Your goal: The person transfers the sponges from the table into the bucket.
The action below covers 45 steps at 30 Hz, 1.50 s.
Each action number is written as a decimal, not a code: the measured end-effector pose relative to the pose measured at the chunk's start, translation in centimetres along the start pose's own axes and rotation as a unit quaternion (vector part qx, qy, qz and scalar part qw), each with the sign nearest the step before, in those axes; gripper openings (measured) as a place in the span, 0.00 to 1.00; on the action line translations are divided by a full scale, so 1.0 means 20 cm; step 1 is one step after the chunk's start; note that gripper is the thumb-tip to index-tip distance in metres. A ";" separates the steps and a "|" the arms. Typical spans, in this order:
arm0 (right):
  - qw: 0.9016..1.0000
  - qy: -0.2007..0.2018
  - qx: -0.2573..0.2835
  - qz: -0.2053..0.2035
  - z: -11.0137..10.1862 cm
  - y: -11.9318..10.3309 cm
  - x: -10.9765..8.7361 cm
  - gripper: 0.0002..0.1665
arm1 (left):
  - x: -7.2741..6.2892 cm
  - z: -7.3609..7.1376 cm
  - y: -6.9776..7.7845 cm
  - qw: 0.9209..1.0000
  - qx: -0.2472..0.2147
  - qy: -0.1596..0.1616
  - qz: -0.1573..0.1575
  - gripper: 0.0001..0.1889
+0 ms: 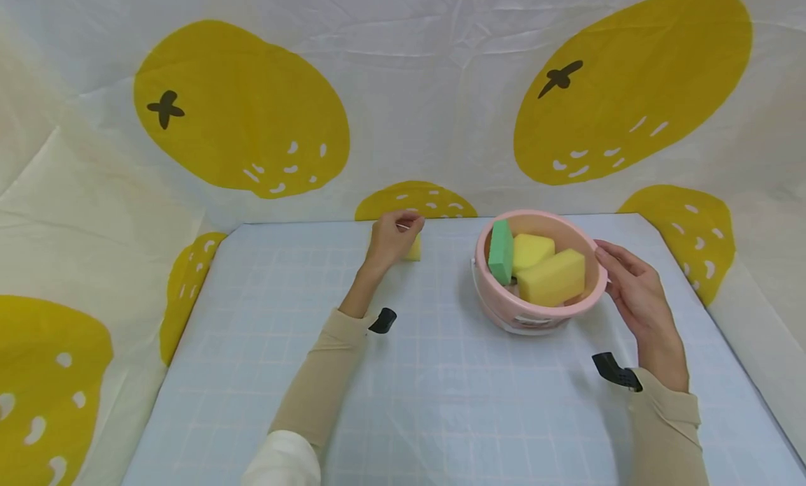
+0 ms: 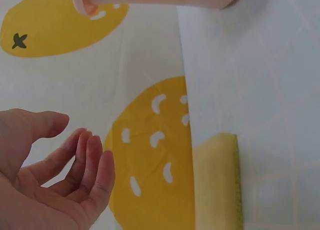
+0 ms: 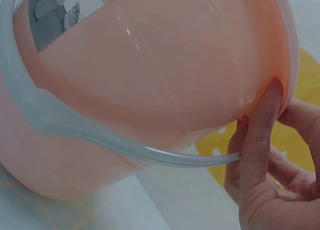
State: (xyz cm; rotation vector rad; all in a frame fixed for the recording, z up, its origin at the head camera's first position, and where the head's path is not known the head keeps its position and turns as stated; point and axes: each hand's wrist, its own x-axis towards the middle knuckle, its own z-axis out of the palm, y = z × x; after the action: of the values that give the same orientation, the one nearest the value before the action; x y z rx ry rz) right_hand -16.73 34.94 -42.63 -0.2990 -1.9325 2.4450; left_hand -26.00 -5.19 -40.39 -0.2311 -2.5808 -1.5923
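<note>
A pink bucket (image 1: 494, 305) with a pale handle (image 3: 120, 145) stands on the table at the right, tilted a little. My right hand (image 1: 642, 297) pinches its rim, thumb and fingers on either side of the wall. Inside lie a green sponge (image 1: 501, 252) and two yellow sponges, one behind (image 1: 532, 252) and one in front (image 1: 553, 279). Farther left, my left hand (image 1: 392, 241) hangs with loosely bent fingers and nothing between them. Close to it, near the table's back edge, is another yellow sponge (image 2: 217, 182) with a green side, partly hidden by that hand in the head view.
The table (image 1: 441, 402) has a pale blue checked cover. A white sheet with large yellow fruit prints (image 1: 242, 108) rises behind it and along both sides. A printed label (image 3: 60, 14) is on the bucket's outer wall.
</note>
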 end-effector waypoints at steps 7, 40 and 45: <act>1.000 0.003 -0.007 -0.006 0.00 0.00 0.00 0.29 | 0.04 -0.02 -0.08 1.000 0.007 0.000 -0.013 0.12; 0.999 0.016 -0.037 0.005 0.02 0.00 0.00 0.32 | 0.17 -0.09 -0.49 0.995 0.037 -0.065 -0.066 0.24; 0.999 0.020 -0.045 0.006 0.02 0.00 0.00 0.35 | 0.18 -0.10 -0.50 0.992 0.066 -0.086 -0.062 0.24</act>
State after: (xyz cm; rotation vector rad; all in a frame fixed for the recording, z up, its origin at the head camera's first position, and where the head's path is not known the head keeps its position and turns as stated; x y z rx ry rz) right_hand -16.79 34.61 -42.52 -0.3595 -2.0345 2.3436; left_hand -31.40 -11.08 -47.71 -0.2081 -2.8725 -1.4919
